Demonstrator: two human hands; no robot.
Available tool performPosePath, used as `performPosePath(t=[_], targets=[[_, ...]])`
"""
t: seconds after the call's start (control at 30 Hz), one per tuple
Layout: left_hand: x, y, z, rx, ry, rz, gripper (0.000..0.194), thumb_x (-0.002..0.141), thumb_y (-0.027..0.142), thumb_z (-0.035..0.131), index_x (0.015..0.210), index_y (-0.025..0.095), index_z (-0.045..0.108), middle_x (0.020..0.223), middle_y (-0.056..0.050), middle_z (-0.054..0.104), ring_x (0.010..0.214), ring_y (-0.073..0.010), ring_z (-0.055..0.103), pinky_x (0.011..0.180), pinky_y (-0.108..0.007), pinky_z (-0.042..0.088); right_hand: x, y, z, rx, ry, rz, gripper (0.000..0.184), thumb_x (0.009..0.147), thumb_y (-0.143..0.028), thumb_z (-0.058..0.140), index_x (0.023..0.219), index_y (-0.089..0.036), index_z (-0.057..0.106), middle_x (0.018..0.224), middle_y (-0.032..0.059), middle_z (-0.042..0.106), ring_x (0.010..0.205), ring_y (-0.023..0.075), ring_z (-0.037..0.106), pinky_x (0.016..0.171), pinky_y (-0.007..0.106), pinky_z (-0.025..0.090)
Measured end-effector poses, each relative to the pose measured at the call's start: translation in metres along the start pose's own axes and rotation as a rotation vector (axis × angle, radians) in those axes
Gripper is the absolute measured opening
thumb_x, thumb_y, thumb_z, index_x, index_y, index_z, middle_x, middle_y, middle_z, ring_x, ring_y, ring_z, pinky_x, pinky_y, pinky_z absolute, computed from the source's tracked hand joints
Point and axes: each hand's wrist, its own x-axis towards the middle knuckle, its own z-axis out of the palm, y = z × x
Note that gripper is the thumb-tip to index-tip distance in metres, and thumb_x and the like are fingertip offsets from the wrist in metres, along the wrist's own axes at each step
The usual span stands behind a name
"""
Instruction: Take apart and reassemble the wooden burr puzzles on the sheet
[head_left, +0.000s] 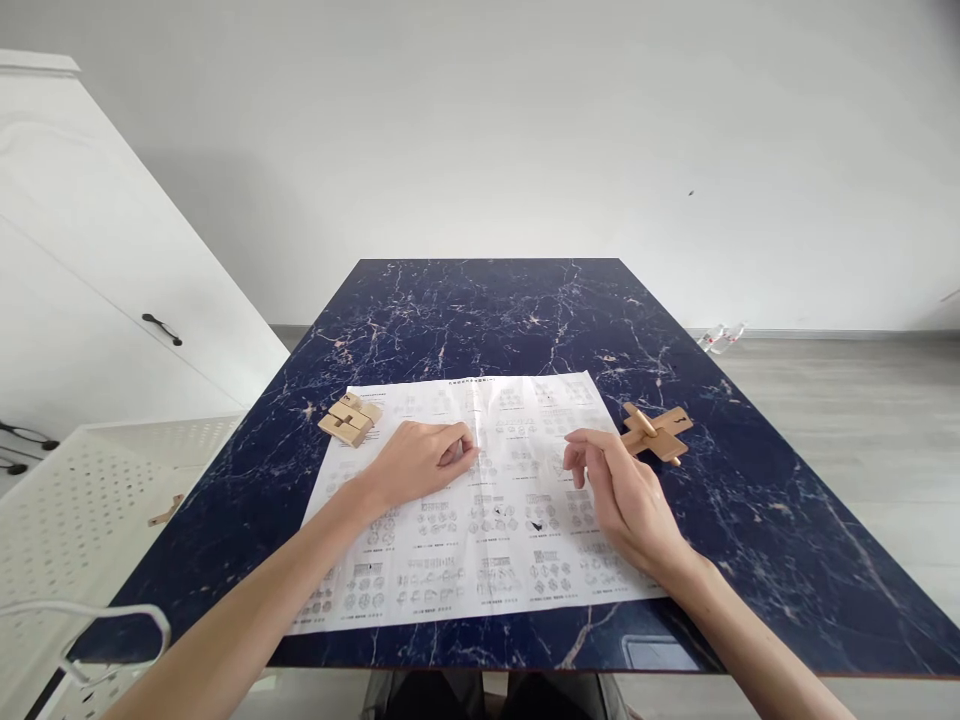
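A printed instruction sheet [517, 535] with rows of small diagrams lies creased on the dark blue marbled table. My left hand [435, 455] rests on its middle, fingers curled in toward the thumb with no object visible in them. Over the sheet's right part, my right hand [619, 490] is loosely bent with its fingers apart, and nothing is in it. Just beyond its knuckles lies a cross-shaped wooden puzzle [654, 434] with a round peg through it. A blocky wooden interlocking puzzle [350, 419] sits at the sheet's upper left corner, beyond my left wrist.
The table [487, 320] reaches toward a pale wall. On the left are a white cabinet [127, 260] and a perforated white surface [112, 490] bearing a small wooden piece [165, 511]. Clear bottles [721, 338] stand on the floor at right. A glossy rectangle [660, 653] shows at the front edge.
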Motion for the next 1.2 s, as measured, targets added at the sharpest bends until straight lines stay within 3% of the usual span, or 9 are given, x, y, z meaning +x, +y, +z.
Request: performPosePath(t=[0.1,0.23,0.3,0.4,0.5,0.63,0.8,1.0,1.2], targets=[[0.0,0.001,-0.001,0.004,-0.002,-0.005,0.03,0.108,0.037,0.052,0.091,0.019,0.068,0.059,0.006,0.058,0.049,-0.0099,0.053,0.054,-0.023,0.038,0.0,0.002,0.0,-0.059,0.043,-0.006,0.025,0.114,-0.022,0.041,0.136,-0.023,0.052,0.092,0.0021,0.072,0.07,0.0179,0.068,0.068,0.032,0.051],[0.001,0.001,-0.001,0.004,-0.005,-0.011,0.028,0.108,0.036,0.054,0.091,0.019,0.068,0.059,0.006,0.058,0.049,-0.0102,0.055,0.055,-0.023,0.039,0.005,0.003,-0.002,-0.185,0.197,-0.076,0.014,0.11,-0.021,0.054,0.123,-0.024,0.059,0.088,0.0023,0.072,0.07,0.0191,0.068,0.068,0.033,0.052],[0.001,0.001,-0.001,0.003,-0.007,-0.012,0.027,0.107,0.036,0.054,0.091,0.019,0.068,0.059,0.006,0.058,0.05,-0.0103,0.055,0.055,-0.023,0.039,0.007,0.004,-0.004,-0.265,0.305,-0.13,0.013,0.107,-0.018,0.057,0.118,-0.024,0.06,0.089,0.0038,0.071,0.077,0.0214,0.068,0.076,0.036,0.054],[0.001,0.0,-0.001,0.0,-0.01,-0.013,0.027,0.107,0.035,0.054,0.091,0.019,0.068,0.059,0.006,0.059,0.05,-0.0103,0.055,0.055,-0.023,0.039,0.01,0.008,-0.008,-0.406,0.465,-0.121,0.018,0.103,-0.018,0.061,0.12,-0.023,0.062,0.109,0.0118,0.07,0.101,0.0301,0.067,0.093,0.05,0.053],[0.0,0.0,-0.002,-0.003,-0.006,-0.011,0.027,0.107,0.036,0.054,0.092,0.019,0.069,0.061,0.005,0.061,0.05,-0.0105,0.056,0.055,-0.023,0.04,0.01,0.015,-0.012,-0.509,0.534,0.043,0.03,0.101,-0.025,0.064,0.13,-0.023,0.062,0.134,0.0196,0.061,0.123,0.0395,0.056,0.102,0.062,0.047],[0.0,0.0,-0.002,-0.01,0.002,-0.007,0.028,0.108,0.037,0.054,0.092,0.018,0.07,0.061,0.005,0.061,0.051,-0.0103,0.056,0.055,-0.023,0.041,0.005,0.028,-0.012,-0.556,0.457,0.211,0.038,0.101,-0.035,0.063,0.136,-0.02,0.064,0.156,0.0232,0.045,0.14,0.0479,0.041,0.109,0.073,0.041],[0.0,0.0,-0.001,-0.028,0.004,-0.003,0.03,0.108,0.038,0.054,0.093,0.018,0.07,0.062,0.004,0.062,0.05,-0.0102,0.056,0.055,-0.024,0.041,0.002,0.038,-0.012,-0.558,0.354,0.225,0.034,0.109,-0.039,0.049,0.123,-0.02,0.074,0.164,0.0213,0.04,0.149,0.0491,0.035,0.111,0.075,0.04],[-0.001,0.002,-0.001,-0.054,0.02,-0.022,0.027,0.106,0.037,0.056,0.091,0.019,0.069,0.06,0.005,0.061,0.05,-0.0101,0.055,0.055,-0.024,0.041,0.006,0.034,-0.021,-0.437,0.391,0.24,0.037,0.112,-0.04,0.046,0.11,-0.024,0.078,0.154,0.0175,0.057,0.147,0.0447,0.045,0.112,0.074,0.045],[-0.001,0.011,-0.003,-0.122,0.1,-0.123,0.032,0.109,0.044,0.054,0.092,0.019,0.067,0.065,0.003,0.064,0.054,-0.0113,0.057,0.056,-0.025,0.042,0.035,0.004,-0.017,0.019,0.319,0.21,0.03,0.109,-0.042,0.055,0.103,-0.025,0.079,0.142,0.0139,0.066,0.131,0.0353,0.065,0.102,0.058,0.06]])
